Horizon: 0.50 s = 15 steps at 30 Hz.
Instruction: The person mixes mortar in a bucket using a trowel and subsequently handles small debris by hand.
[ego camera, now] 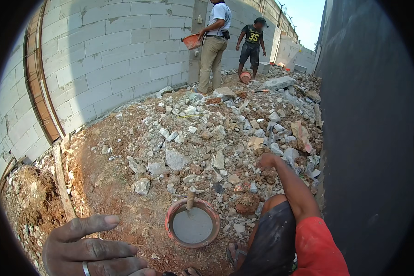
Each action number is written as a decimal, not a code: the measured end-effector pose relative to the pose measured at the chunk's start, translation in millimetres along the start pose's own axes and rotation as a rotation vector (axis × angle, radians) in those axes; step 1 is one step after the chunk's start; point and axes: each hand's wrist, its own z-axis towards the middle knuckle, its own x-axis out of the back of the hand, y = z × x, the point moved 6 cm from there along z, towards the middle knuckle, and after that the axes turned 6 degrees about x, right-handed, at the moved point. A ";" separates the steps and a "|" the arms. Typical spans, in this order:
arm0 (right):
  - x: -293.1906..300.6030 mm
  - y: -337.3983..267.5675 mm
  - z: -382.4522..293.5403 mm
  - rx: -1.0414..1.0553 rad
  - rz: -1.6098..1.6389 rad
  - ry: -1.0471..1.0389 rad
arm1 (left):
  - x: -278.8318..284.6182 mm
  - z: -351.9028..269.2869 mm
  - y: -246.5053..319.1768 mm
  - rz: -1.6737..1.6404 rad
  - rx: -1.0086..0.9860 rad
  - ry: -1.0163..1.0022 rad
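Close to the camera at lower left is my left hand [93,250], dusty, a ring on one finger, its fingers spread and nothing visible in them. Before my feet stands a red bucket [168,226] with smooth grey wet mortar [192,226] in it. A trowel's handle [190,197] sticks up at the far rim, its blade sunk in the mortar. Stretched out beyond my right knee, my right hand [267,161] hangs over the rubble with the wrist bent. Its fingers are partly hidden, and I cannot make out whether they hold anything.
Broken blocks and stones [176,159] cover the uneven ground. A lightweight block wall [124,51] runs along the left, a dark wall [365,138] along the right. One person [215,45] holds an orange bucket [191,41]; another person [252,41] stands behind a tipped bucket [245,77].
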 end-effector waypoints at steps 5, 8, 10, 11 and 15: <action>-5.8 13.8 1.0 0.081 -0.626 -0.193 | -6.0 -2.6 -2.0 0.003 -0.003 -0.004; -5.7 9.6 3.9 0.145 -0.281 -0.077 | -11.2 -4.3 -8.9 0.063 0.149 0.101; -1.1 7.3 5.4 0.201 0.065 0.054 | -11.0 -5.1 -12.5 0.075 0.242 0.114; -4.7 10.0 6.3 0.149 -0.394 -0.019 | -12.6 -5.0 -14.1 0.068 0.285 0.092; 7.5 15.0 -0.7 -0.265 -0.248 0.080 | -4.7 -0.5 -0.8 0.037 0.014 0.021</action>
